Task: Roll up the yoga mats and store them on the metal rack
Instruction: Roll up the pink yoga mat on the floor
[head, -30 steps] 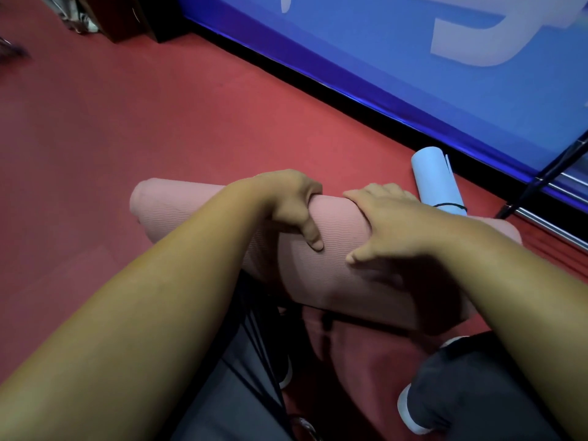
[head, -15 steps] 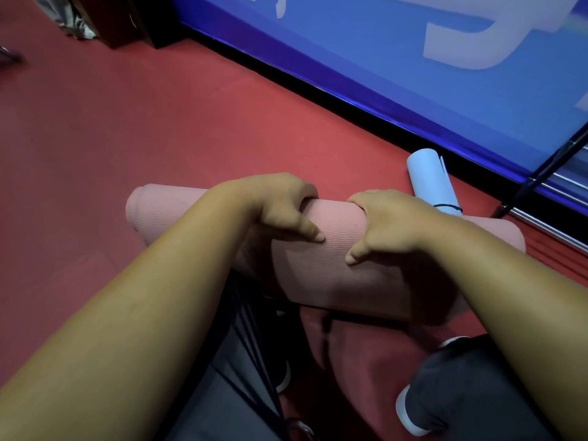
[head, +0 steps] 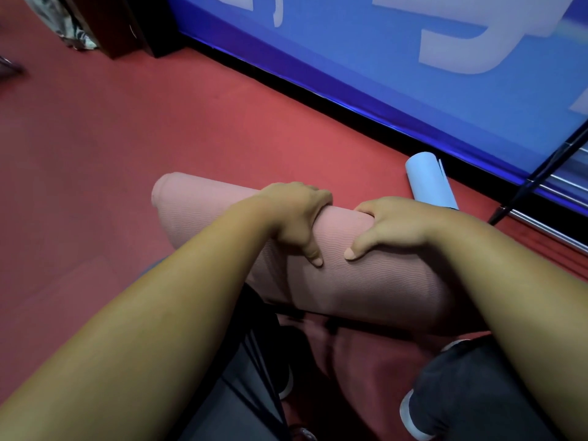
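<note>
A thick pink yoga mat [head: 203, 208], rolled up, lies across the red floor in front of my knees. My left hand [head: 296, 214] grips its top near the middle, fingers curled over the far side and thumb down the near side. Close beside it, my right hand [head: 391, 227] grips the roll the same way. A light blue rolled mat [head: 429, 179] with a dark band round it lies on the floor behind, by the wall. Metal bars of the rack [head: 547, 230] show at the right edge.
A blue wall banner [head: 381, 58] with a black base strip runs along the back. A dark cabinet corner [head: 124, 30] stands at the top left. A black pole [head: 541, 176] slants down at the right. My knees and shoes fill the bottom.
Both hands have shifted slightly on the pink roll, thumbs now lower on the near side. The roll has stayed in about the same place.
</note>
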A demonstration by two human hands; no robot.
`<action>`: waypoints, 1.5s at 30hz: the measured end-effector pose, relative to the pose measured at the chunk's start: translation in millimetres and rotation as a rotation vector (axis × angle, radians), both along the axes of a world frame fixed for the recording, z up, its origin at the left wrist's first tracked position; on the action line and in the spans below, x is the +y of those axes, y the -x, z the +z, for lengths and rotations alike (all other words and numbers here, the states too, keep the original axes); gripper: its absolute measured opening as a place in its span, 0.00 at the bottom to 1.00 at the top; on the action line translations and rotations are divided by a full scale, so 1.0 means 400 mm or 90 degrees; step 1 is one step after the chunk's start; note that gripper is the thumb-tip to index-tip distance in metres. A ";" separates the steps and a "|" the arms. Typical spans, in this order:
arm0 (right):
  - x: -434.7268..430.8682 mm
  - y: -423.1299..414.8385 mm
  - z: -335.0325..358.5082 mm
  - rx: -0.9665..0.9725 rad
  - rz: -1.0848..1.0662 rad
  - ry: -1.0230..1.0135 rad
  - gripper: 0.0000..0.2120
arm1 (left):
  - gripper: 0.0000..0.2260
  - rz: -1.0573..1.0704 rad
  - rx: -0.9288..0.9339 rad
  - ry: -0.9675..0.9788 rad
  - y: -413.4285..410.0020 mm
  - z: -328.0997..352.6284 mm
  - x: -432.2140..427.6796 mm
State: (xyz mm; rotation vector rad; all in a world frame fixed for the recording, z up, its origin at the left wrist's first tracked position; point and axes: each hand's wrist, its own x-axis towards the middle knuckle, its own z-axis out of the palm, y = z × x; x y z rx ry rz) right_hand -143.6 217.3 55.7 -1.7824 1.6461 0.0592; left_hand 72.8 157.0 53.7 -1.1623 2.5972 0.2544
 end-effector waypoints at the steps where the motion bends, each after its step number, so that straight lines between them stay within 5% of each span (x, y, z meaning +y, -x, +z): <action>1: 0.003 -0.002 0.001 0.006 0.011 0.009 0.35 | 0.44 0.009 0.007 -0.017 -0.002 0.000 -0.005; 4: 0.014 -0.012 0.002 0.035 0.053 0.049 0.38 | 0.41 0.040 0.015 -0.069 -0.009 0.002 -0.018; 9: 0.049 -0.046 -0.015 0.199 0.138 0.160 0.60 | 0.37 0.096 0.065 -0.174 -0.028 -0.002 -0.041; 14: 0.092 -0.091 -0.048 0.325 0.058 0.187 0.75 | 0.32 0.151 0.097 -0.271 -0.038 -0.003 -0.049; 22: 0.070 -0.079 -0.039 0.253 0.061 0.250 0.48 | 0.29 0.189 0.093 -0.368 -0.054 -0.002 -0.047; 27: 0.048 -0.050 -0.030 0.167 -0.007 0.156 0.45 | 0.36 0.125 0.069 -0.209 -0.037 0.008 -0.034; 34: 0.010 0.029 -0.005 0.042 -0.063 0.043 0.32 | 0.66 -0.035 -0.123 0.095 0.015 -0.011 0.043; 38: 0.017 0.047 -0.003 -0.001 -0.073 0.017 0.30 | 0.54 -0.055 -0.058 0.143 0.022 -0.019 0.029; 45: 0.039 0.033 0.011 0.048 0.003 0.062 0.35 | 0.45 -0.019 0.004 0.024 0.010 0.007 -0.019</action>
